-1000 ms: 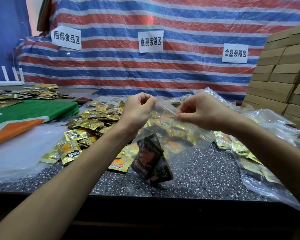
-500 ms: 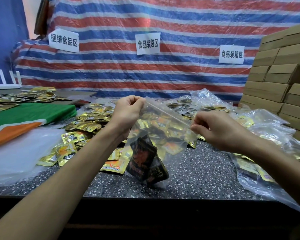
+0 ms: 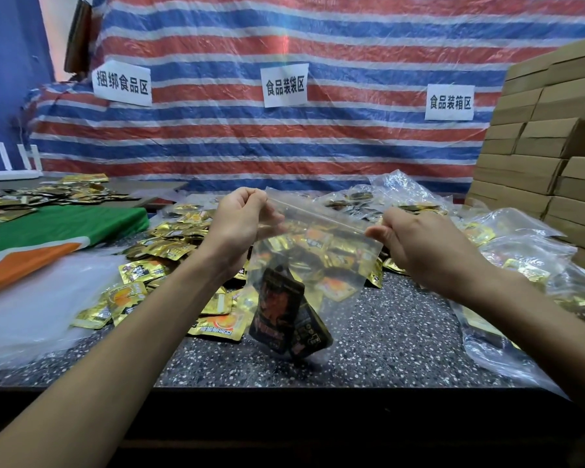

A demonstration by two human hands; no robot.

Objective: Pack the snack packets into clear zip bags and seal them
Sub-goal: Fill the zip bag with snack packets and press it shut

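We hold the clear zip bag above the surface. Its zip strip runs 10 o'clock to 4 o'clock; the left hand pinches the upper end and the right hand the lower.

Hands drawn apart along the bag top.
The right hand has slid rightward along the zip strip of the bag, away from the left hand. A second ago the two pinched it almost side by side. The strip now runs stretched between them, sloping down to the right.
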